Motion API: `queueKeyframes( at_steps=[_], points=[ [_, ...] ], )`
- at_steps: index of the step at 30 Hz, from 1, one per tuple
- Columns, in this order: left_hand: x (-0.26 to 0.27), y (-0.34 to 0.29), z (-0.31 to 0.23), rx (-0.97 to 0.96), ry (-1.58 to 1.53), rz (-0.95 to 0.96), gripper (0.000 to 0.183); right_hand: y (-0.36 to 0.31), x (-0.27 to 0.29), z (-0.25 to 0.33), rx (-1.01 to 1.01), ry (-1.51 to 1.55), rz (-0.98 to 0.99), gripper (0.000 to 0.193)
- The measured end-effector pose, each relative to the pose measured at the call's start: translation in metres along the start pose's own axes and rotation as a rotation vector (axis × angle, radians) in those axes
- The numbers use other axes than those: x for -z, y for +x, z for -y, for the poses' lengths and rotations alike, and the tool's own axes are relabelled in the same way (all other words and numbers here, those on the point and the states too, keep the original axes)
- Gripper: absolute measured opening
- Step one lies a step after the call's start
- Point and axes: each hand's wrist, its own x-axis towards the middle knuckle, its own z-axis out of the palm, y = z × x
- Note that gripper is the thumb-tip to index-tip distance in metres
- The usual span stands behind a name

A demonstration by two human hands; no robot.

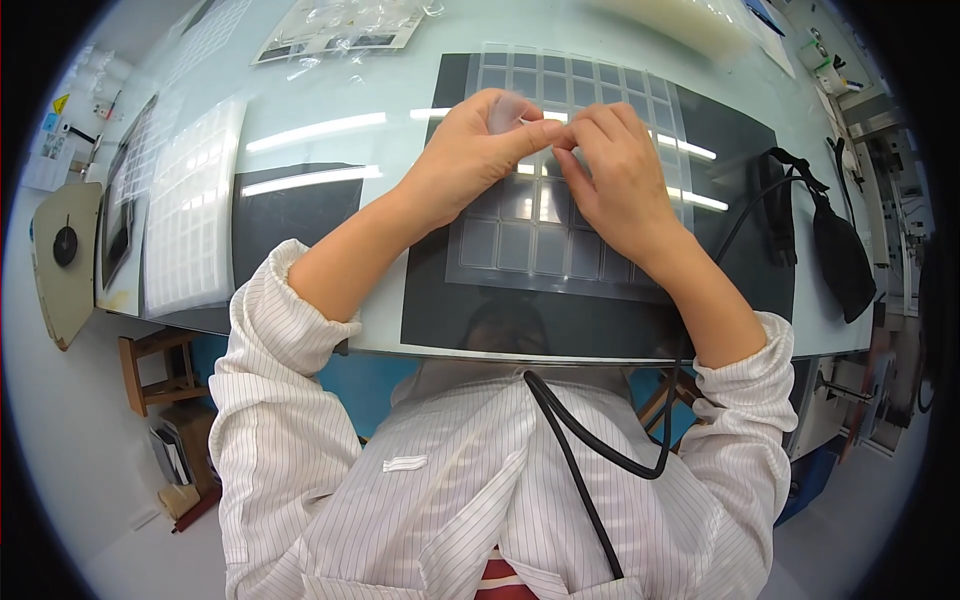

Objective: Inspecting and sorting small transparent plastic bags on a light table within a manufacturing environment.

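A clear plastic sheet [490, 245] with a grid of rectangular pockets lies flat on a dark mat [425, 310] in front of me. Above it, my left hand [470, 145] is closed on a small translucent piece of film [507, 111], which stands up between the thumb and fingers. My right hand [622, 185] meets it from the right, its thumb and fingers pinched together close to the left fingertips. Whatever the right fingers grip is too small or too hidden to tell. Both hands cover part of the sheet's middle.
At the left lies a stack of clear gridded sheets [195, 210], beside another dark mat [295, 215]. Clear plastic bags and papers [345, 28] lie at the far edge. A black strap with a pouch [840, 255] rests at the right. A black cable [600, 458] runs across my front.
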Motion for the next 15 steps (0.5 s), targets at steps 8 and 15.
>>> queueKeyframes(
  at_steps=[8,15],
  points=[
    [-0.002,-0.006,-0.006,-0.016,-0.046,0.206,0.024,-0.003,0.029,-0.004,-0.222,0.284,0.008,0.013],
    [-0.009,-0.002,0.005,0.012,-0.133,0.057,0.022,-0.020,0.017,-0.018,-0.020,-0.085,0.028,0.010]
  ],
)
